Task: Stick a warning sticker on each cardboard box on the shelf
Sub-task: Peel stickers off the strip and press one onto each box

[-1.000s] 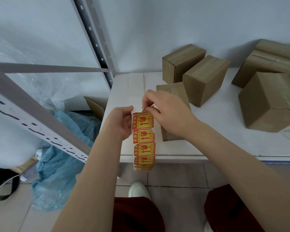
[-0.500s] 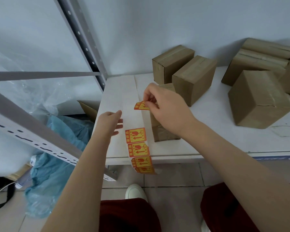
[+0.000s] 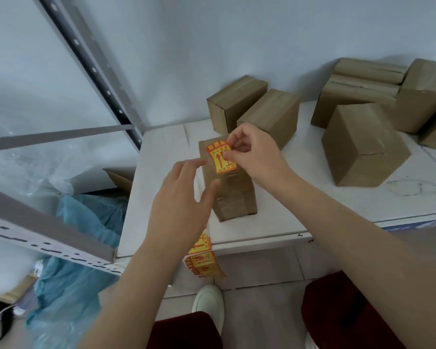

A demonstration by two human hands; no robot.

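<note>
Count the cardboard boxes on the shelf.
6: near box under the sticker, back-left box and middle box behind it, front-right box, back-right box, far-right box. The back-right one may be two stacked; another may be cut off at the right edge.

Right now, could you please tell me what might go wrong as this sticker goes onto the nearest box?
The right hand pinches the sticker by one edge, so it may land crooked or creased on the near box. The sticker strip hangs over the shelf edge unheld and could slide off.
</note>
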